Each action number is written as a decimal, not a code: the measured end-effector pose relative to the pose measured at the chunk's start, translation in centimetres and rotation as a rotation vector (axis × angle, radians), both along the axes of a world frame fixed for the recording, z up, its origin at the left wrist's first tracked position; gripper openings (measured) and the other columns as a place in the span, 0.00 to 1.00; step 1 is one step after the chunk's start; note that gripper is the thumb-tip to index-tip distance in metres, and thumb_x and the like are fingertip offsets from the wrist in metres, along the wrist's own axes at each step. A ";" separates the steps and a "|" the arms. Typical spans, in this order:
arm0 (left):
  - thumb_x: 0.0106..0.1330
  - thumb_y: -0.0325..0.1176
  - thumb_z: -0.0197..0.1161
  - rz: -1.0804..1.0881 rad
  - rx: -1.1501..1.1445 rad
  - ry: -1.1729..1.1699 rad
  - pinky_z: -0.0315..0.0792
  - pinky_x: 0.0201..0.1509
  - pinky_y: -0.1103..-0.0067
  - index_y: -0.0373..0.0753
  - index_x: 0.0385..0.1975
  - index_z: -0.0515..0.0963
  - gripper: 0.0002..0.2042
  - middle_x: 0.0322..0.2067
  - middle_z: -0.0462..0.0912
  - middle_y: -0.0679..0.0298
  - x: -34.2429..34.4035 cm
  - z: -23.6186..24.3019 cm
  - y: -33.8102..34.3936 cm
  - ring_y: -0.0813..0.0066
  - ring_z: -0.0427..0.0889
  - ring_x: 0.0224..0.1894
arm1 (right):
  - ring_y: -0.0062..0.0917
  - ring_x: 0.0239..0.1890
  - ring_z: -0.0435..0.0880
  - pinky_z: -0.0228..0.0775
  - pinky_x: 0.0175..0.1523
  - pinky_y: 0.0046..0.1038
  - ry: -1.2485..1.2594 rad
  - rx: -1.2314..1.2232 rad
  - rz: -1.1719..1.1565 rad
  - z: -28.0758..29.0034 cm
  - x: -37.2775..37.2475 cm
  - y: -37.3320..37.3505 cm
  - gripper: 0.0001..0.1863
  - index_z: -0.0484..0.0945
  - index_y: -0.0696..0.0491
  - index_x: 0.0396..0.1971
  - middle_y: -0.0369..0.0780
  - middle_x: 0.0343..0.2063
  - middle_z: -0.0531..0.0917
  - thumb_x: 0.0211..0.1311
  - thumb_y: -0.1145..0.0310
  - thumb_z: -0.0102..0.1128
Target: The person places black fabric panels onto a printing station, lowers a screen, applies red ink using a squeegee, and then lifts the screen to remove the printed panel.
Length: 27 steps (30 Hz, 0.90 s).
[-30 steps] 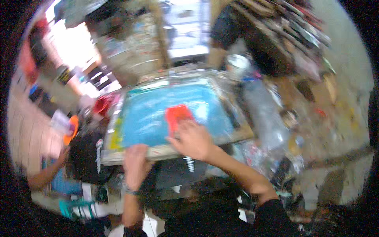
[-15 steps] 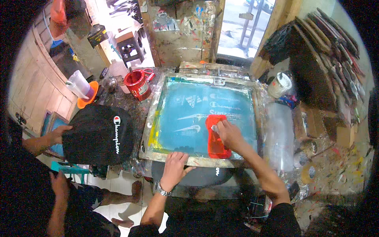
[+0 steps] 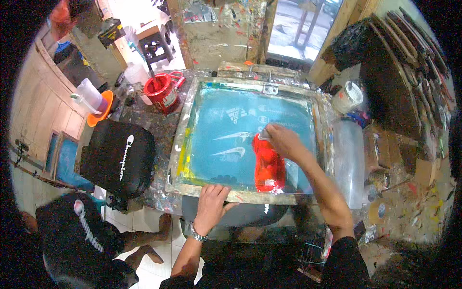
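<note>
Nearest, a dark padded piece (image 3: pixel 250 215) showed under the frame's (image 3: pixel 245 195) six o'clock edge, where the left hand (image 3: pixel 211 204) lay, fingers together and thumb apart. On the blue mesh (image 3: pixel 207 123), red ink (image 3: pixel 270 168) spread toward five o'clock. Farther, at three o'clock, the right hand's (image 3: pixel 284 142) fingers were clamped on a small pale tool (image 3: pixel 263 134), its shape mostly hidden. The step seemed to be drawing ink over the mesh; the next move called for even pressure and a steady frame.
</note>
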<state>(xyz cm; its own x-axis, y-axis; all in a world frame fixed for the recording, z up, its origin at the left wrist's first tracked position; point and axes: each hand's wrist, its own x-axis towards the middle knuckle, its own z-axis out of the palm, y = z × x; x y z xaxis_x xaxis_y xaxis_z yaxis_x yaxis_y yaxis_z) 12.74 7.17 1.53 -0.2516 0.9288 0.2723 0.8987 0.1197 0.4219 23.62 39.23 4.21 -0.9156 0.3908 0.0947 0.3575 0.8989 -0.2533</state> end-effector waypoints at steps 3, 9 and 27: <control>0.50 0.39 0.77 0.041 0.003 -0.005 0.68 0.56 0.62 0.37 0.47 0.77 0.25 0.39 0.77 0.57 -0.3 0.0 -1.1 0.56 0.75 0.47 | 0.51 0.44 0.82 0.75 0.47 0.49 0.022 -0.086 0.201 -0.6 1.1 -4.8 0.12 0.70 0.54 0.46 0.49 0.42 0.80 0.68 0.67 0.56; 0.51 0.40 0.77 0.042 -0.009 -0.027 0.67 0.58 0.62 0.37 0.48 0.78 0.25 0.40 0.77 0.58 -0.4 0.1 -1.2 0.56 0.75 0.47 | 0.51 0.44 0.82 0.74 0.46 0.49 -0.215 -0.161 0.321 1.5 5.4 -7.5 0.13 0.69 0.53 0.48 0.48 0.40 0.81 0.65 0.71 0.56; 0.51 0.42 0.77 0.049 0.017 -0.013 0.68 0.56 0.61 0.39 0.48 0.79 0.25 0.40 0.80 0.57 0.2 -0.1 -1.1 0.52 0.77 0.48 | 0.44 0.52 0.82 0.72 0.54 0.53 -0.196 -0.099 0.062 2.0 8.9 -13.7 0.15 0.72 0.52 0.52 0.47 0.52 0.79 0.68 0.66 0.52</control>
<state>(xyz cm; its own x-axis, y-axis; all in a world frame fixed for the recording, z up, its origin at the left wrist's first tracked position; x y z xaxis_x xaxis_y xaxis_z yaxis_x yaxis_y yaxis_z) 12.90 6.05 1.38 -0.3001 0.9106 0.2842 0.8862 0.1559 0.4363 32.52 25.54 6.23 -0.9352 0.3319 -0.1235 0.3535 0.8950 -0.2721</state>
